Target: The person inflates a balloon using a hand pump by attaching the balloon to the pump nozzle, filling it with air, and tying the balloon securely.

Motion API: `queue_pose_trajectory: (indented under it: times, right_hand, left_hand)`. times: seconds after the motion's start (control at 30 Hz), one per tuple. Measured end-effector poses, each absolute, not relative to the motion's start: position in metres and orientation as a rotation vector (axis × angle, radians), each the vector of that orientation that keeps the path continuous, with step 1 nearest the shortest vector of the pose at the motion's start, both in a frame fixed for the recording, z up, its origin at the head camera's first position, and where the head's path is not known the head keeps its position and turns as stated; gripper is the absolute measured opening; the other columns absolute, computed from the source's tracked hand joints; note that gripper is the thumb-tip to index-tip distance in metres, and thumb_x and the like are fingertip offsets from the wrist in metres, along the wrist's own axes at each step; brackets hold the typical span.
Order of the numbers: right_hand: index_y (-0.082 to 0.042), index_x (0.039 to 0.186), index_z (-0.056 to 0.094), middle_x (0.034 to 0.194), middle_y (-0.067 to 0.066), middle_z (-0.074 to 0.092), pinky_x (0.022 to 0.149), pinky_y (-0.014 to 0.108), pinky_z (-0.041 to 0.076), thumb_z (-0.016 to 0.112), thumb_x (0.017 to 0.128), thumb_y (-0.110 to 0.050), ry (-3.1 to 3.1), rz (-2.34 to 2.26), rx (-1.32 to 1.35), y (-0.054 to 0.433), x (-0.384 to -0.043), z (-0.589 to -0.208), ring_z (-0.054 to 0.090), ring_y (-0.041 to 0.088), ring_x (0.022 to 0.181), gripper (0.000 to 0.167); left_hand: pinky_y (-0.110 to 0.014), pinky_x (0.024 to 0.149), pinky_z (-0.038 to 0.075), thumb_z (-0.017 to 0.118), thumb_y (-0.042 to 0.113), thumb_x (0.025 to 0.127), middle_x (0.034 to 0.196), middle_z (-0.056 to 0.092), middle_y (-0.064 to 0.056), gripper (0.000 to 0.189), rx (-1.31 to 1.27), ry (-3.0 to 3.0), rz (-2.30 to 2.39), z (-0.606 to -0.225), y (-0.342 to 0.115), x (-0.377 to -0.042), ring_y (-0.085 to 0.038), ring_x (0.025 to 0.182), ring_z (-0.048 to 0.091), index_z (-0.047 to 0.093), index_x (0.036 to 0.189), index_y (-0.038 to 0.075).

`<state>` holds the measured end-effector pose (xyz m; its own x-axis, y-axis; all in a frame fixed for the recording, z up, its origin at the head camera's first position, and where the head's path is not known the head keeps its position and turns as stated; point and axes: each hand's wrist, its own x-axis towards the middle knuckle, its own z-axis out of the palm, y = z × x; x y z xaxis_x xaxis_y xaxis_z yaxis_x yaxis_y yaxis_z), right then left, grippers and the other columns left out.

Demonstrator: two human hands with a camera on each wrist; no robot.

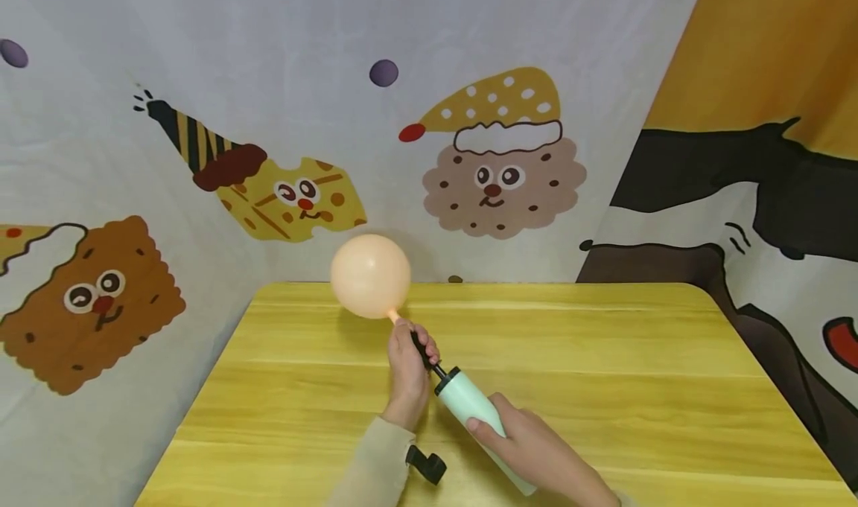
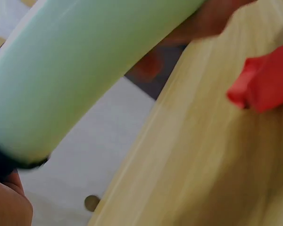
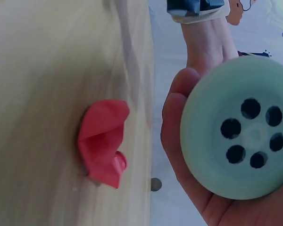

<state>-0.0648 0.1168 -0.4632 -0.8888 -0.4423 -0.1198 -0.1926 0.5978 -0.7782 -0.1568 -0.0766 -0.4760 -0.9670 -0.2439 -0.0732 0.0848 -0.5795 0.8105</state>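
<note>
In the head view, a round peach balloon (image 1: 371, 276), partly inflated, stands over the far left part of the table. My left hand (image 1: 407, 365) grips the black front end (image 1: 421, 349) of a mint-green hand pump (image 1: 469, 401), with the balloon's neck just past its fingers. Lower down, my right hand (image 1: 536, 447) wraps round the pump's barrel. The pump slants from upper left to lower right, and its holed round base (image 3: 254, 136) faces the right wrist camera. How the neck sits on the nozzle is hidden by the fingers.
A limp red balloon (image 3: 104, 141) lies on the wooden table (image 1: 637, 358), shown in both wrist views. A black wrist mount (image 1: 426, 464) sticks out beside the left sleeve. Behind the table hangs a cloth (image 1: 322, 45) printed with cartoon biscuits.
</note>
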Motion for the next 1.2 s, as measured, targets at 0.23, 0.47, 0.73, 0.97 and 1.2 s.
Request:
queue_pose_trajectory:
  times: [0.23, 0.47, 0.73, 0.97, 1.2]
  right_hand:
    - [0.001, 0.127, 0.056, 0.08, 0.0, 0.06, 0.051, 0.029, 0.048, 0.053, 0.105, -0.054, 2.536, -1.191, -0.476, 0.106, -0.07, -0.465, 0.055, 0.011, 0.062, 0.059]
    - [-0.001, 0.125, 0.057, 0.082, 0.0, 0.062, 0.053, 0.029, 0.049, 0.056, 0.105, -0.051, 2.479, -1.216, -0.466, 0.117, -0.063, -0.466, 0.057, 0.01, 0.065, 0.053]
    - [-0.01, 0.124, 0.057, 0.091, -0.004, 0.061, 0.065, 0.031, 0.046, 0.055, 0.105, -0.054, 2.405, -1.141, -0.452, 0.143, -0.049, -0.461, 0.055, 0.011, 0.072, 0.047]
    - [-0.01, 0.121, 0.056, 0.089, -0.004, 0.059, 0.066, 0.031, 0.046, 0.054, 0.106, -0.051, 2.412, -1.133, -0.5, 0.141, -0.049, -0.468, 0.054, 0.01, 0.073, 0.044]
    - [-0.006, 0.119, 0.055, 0.078, -0.005, 0.056, 0.054, 0.027, 0.045, 0.054, 0.106, -0.052, 2.541, -1.124, -0.552, 0.121, -0.057, -0.47, 0.052, 0.007, 0.062, 0.049]
  left_hand:
    - [-0.017, 0.043, 0.039, 0.03, 0.029, 0.115, 0.064, 0.045, 0.002, 0.043, 0.295, -1.339, -2.635, -0.482, -0.07, -0.154, -0.006, 0.047, 0.044, 0.046, 0.079, 0.011]
    - [-0.02, 0.044, 0.04, 0.026, 0.031, 0.116, 0.065, 0.045, 0.001, 0.045, 0.272, -1.34, -2.616, -0.482, -0.082, -0.157, -0.008, 0.049, 0.044, 0.045, 0.08, 0.011]
    - [-0.018, 0.043, 0.038, 0.028, 0.034, 0.115, 0.068, 0.046, 0.003, 0.04, 0.267, -1.208, -2.549, -0.47, -0.112, -0.172, -0.007, 0.049, 0.044, 0.042, 0.085, 0.012]
    - [-0.018, 0.043, 0.038, 0.025, 0.035, 0.116, 0.067, 0.045, 0.002, 0.043, 0.269, -1.285, -2.535, -0.471, -0.112, -0.17, -0.007, 0.049, 0.043, 0.042, 0.085, 0.01]
    - [-0.018, 0.043, 0.039, 0.026, 0.031, 0.115, 0.066, 0.046, 0.002, 0.043, 0.269, -1.34, -2.55, -0.479, -0.094, -0.165, -0.007, 0.049, 0.043, 0.044, 0.083, 0.01]
